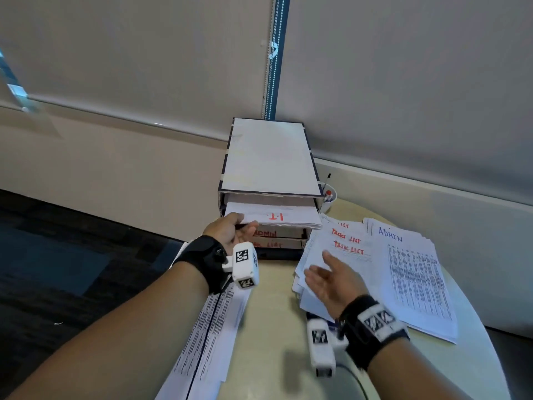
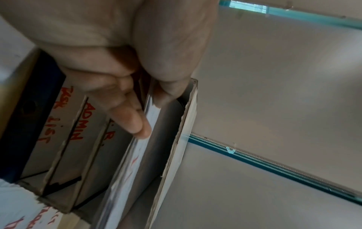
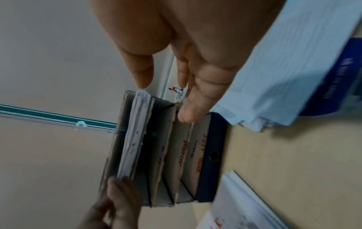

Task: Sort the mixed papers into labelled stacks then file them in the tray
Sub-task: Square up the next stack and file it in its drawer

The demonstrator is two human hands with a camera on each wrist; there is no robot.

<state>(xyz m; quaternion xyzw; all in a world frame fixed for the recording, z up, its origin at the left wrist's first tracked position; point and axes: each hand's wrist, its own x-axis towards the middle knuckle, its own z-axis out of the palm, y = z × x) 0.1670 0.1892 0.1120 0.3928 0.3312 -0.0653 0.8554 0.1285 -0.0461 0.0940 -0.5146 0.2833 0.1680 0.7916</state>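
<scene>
One stack, the "I.T." papers (image 1: 274,216), lay half inside the top slot of the cardboard filing tray (image 1: 313,157), its long axis running front to back and its labelled end jutting toward us. Our left hand (image 1: 230,230) pinched that stack's near left corner, so we judged the push should go straight back into the tray. Our right hand (image 1: 331,280) hovered slack-fingered right of the tray's front, over the "TASK LIST" stack (image 1: 346,246), holding nothing.
</scene>
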